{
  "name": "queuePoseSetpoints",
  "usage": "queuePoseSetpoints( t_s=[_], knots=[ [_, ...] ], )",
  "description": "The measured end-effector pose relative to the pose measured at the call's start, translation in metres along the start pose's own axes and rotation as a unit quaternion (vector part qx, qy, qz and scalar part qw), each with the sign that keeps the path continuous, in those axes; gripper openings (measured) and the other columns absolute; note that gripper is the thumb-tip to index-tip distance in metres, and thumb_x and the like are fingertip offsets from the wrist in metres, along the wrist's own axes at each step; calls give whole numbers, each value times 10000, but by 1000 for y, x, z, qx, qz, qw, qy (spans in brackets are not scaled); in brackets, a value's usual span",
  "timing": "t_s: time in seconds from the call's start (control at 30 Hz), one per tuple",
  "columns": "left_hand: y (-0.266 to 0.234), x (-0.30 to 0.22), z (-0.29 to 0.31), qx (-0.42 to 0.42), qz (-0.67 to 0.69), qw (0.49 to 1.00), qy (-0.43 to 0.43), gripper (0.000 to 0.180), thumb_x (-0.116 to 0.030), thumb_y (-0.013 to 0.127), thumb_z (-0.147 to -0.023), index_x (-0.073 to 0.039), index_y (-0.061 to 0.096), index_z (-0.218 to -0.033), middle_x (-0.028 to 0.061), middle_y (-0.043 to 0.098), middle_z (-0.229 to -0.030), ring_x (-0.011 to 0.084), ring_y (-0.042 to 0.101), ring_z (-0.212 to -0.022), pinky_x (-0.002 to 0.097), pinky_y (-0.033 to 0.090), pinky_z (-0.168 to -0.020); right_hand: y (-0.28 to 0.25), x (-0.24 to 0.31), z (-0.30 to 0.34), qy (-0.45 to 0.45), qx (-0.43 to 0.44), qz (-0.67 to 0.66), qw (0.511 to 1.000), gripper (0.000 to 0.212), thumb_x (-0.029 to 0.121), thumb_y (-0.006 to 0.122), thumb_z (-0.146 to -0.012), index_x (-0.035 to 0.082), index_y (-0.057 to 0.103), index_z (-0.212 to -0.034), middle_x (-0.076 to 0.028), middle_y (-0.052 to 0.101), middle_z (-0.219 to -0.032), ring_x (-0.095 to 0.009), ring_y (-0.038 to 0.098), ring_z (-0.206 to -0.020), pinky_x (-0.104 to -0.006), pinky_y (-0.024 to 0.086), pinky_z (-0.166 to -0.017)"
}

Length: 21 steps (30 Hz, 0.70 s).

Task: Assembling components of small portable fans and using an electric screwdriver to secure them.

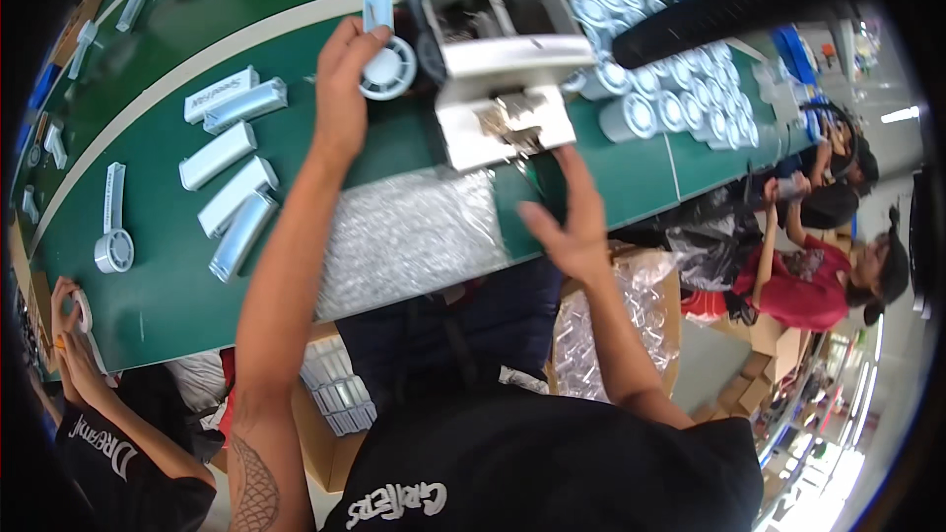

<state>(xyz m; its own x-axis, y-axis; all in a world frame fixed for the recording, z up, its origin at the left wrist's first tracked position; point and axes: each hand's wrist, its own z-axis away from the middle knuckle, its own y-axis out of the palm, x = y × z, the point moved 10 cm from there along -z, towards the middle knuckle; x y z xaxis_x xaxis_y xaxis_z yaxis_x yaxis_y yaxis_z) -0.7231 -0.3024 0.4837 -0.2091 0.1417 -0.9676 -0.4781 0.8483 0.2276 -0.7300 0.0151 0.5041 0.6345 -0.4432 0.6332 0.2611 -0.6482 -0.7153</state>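
Pinched in my left hand point(345, 89) is a light blue part point(388, 69) with a round vented head and a long trough-like handle, held beside a benchtop machine. This white and grey machine point(517, 57) has an open top compartment and a lit red switch. On its lowered front plate point(463, 143) sits a shiny, brownish piece that I cannot make out. My right hand point(576, 227) is at the plate's lower right corner, thumb and fingers apart. Something dark, perhaps a wire, shows between the plate and that thumb.
Clear bubble-like bags point(409, 241) lie on the green table before me. Several long light blue housings point(217, 156) and another round-headed part point(114, 249) are on the left. Many round cups point(631, 116) stand right of the machine, under a black arm point(724, 15). Co-workers sit on both sides.
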Motion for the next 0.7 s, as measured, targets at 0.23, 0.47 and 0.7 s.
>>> queuePoseSetpoints(
  t_s=[0.23, 0.47, 0.7],
  knots=[
    [15, -2, -28, 88, 69, 993, -33, 346, -364, 577, -1007, -40, 664, -1093, 66, 664, -878, 182, 672, -797, 371, 604, -673, -6, -2, -14, 37, -20, -103, 994, 842, 280, 782, -923, -96, 345, -1537, -301, 500, -1486, -436, 485, -1389, -464, 385, -1166],
    [14, -9, -31, 69, 31, 997, -8, 325, -351, 560, -1002, -49, 618, -1109, 28, 607, -839, 148, 654, -756, 339, 601, -641, -126, 90, -103, -108, -281, -242, 922, 756, 212, 832, -900, -21, 381, -1460, -164, 583, -1308, -249, 585, -1174, -405, 475, -994],
    [14, -13, -23, 32, 18, 999, -3, 326, -315, 538, -1020, -21, 635, -1122, 39, 622, -875, 150, 662, -766, 309, 593, -641, -194, 104, -68, -176, -357, -474, 786, 696, 650, 644, -932, 0, 558, -1166, -64, 600, -826, -164, 588, -735, -273, 478, -757]
  ],
)
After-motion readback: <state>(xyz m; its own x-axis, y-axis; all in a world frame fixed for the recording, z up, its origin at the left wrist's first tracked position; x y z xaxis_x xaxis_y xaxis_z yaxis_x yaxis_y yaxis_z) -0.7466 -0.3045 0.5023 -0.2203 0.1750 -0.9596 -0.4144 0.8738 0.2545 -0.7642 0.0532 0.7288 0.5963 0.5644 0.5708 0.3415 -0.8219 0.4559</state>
